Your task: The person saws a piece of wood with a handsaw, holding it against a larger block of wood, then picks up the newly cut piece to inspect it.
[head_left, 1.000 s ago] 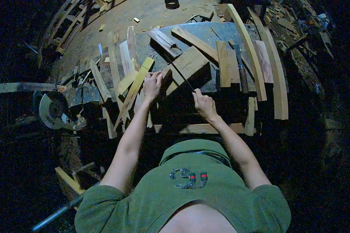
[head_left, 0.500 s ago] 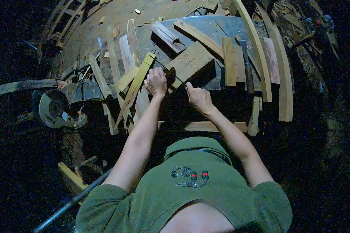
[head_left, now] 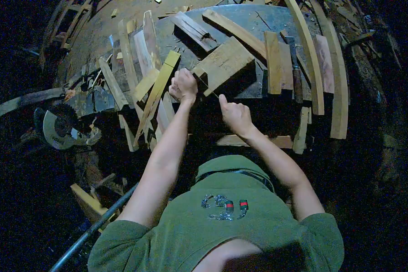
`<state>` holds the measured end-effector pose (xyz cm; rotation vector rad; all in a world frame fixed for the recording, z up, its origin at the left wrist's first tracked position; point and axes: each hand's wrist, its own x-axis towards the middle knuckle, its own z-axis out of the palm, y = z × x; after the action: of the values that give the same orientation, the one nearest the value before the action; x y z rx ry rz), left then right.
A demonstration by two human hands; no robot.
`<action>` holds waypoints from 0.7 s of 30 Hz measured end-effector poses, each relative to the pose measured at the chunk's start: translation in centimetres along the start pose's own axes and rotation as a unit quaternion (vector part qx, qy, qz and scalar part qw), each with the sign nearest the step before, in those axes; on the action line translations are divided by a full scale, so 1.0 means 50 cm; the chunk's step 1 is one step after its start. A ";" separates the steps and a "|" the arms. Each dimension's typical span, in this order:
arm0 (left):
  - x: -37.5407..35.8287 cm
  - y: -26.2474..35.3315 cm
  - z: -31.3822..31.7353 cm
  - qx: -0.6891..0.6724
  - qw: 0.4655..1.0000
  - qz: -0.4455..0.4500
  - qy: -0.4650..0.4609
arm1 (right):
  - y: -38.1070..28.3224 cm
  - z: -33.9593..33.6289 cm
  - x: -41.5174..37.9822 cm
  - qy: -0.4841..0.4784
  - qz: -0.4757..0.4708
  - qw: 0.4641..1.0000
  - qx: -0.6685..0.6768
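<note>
My right hand is closed, thumb forward, around the near end of a thin, narrow rod-like tool. That tool runs up and left towards my left hand; its exact kind is too fine to make out. My left hand is a loose fist at the left side of a thick wooden block. Whatever its fingers hold is hidden. The block lies at a slant on the bench, with a notch-like dark spot at its near left corner. Left of my left hand lies a yellowish wooden strip.
Several wood strips lie across the metal-topped bench. At the right are a long-handled chisel-like tool and a long curved strip. A circular saw blade stands at the left. A metal pipe slants at lower left.
The view has shifted slightly. The thin tool reached past my left hand before; now its far part no longer shows there. Both hands stay closed close to the block.
</note>
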<state>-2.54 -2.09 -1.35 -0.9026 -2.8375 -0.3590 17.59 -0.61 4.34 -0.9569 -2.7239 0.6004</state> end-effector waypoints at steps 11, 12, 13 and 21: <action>-0.003 -0.005 0.025 0.029 0.998 -0.010 0.051 | -0.026 0.043 0.088 -0.003 0.032 0.998 0.048; -0.002 -0.003 0.020 0.028 0.999 -0.010 0.045 | -0.018 0.034 0.069 -0.037 0.043 0.998 0.029; 0.001 0.002 0.016 0.027 0.999 -0.011 0.039 | -0.006 0.020 0.037 -0.038 0.042 0.998 0.028; -0.002 -0.002 0.011 0.003 1.000 0.010 0.029 | -0.023 0.050 0.098 0.047 0.010 0.996 0.069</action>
<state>-2.53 -2.07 -1.91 -0.9043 -2.7725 -0.3668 12.41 0.91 2.80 -0.9532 -2.5559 0.7180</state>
